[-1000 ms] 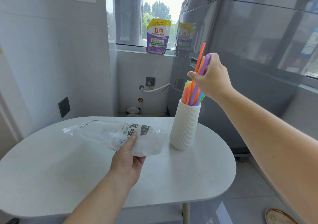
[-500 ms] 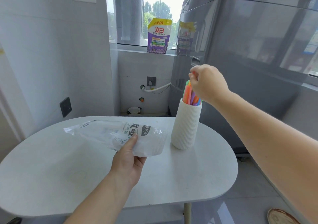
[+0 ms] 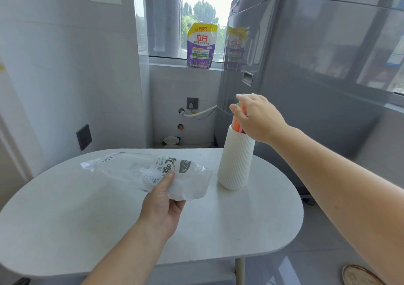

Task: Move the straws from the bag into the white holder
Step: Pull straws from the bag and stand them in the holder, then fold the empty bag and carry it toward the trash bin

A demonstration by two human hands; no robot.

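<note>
Straws [image 3: 237,121] stand bunched upright in the white holder [image 3: 236,160], orange, pink and green tips above its rim, the rest hidden by the ribbed wall and the right hand [image 3: 258,116]. Right hand sits over the straw tops, fingers loosely spread and fairly straight, gripping nothing; can't tell if the palm touches the tips. Left hand [image 3: 162,206] pinches the clear plastic bag [image 3: 148,171] near its printed end, thumb on top, fingers underneath. Bag lies flat and limp over the white oval table [image 3: 251,219], just beside the holder, not touching it. No coloured straws show through the film, so it looks emptied and the transfer about done. Handling judgement: straws are light, thin, smooth plastic tubes, stiff along their length but easy to crush or kink, and they slip and fan out; best taken as a bundle around the middle with a gentle wrap, or tapped down from the tips. Holder is tall and narrow, so a sideways knock could tip it. Purple detergent pouch [image 3: 200,45] on the windowsill behind.
</note>
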